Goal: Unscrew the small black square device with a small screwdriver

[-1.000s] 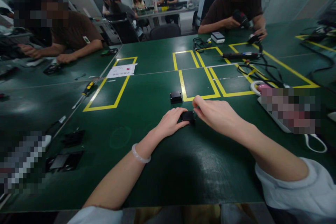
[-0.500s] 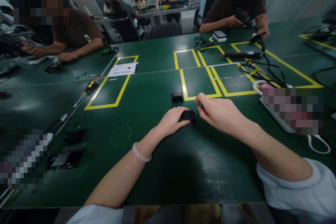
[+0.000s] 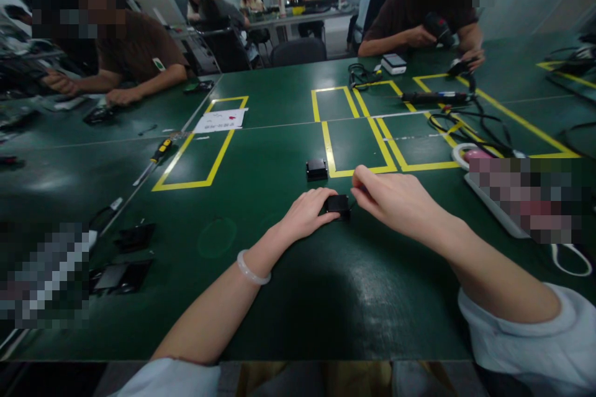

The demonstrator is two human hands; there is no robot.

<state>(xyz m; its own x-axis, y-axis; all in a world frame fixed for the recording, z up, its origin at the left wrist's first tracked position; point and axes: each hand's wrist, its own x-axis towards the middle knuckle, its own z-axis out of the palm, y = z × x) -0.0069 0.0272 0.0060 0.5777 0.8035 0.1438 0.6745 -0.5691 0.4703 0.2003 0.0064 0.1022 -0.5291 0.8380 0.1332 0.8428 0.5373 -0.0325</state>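
On the green table a small black box-shaped part (image 3: 338, 204) lies under the fingers of my left hand (image 3: 305, 216). The thumb and fingers grip it from its left side. My right hand (image 3: 388, 195) is close at its right, with thumb and fingers pinched together. A thin dark piece seems to run from the pinch toward the part, too small to name. A second black box-shaped part (image 3: 317, 169) stands just beyond my left hand, touched by neither hand.
Black parts (image 3: 121, 276) lie at the left, near a yellow-black screwdriver (image 3: 161, 151). A paper sheet (image 3: 220, 120) lies across yellow tape outlines (image 3: 181, 186). Cables (image 3: 484, 121) and a blurred-out object (image 3: 516, 198) occupy the right. Two co-workers sit across the table, one holding a power tool (image 3: 437, 29).
The view has shifted slightly, so everything appears a little to the right. Both hands keep nearly the same pose at the black part.
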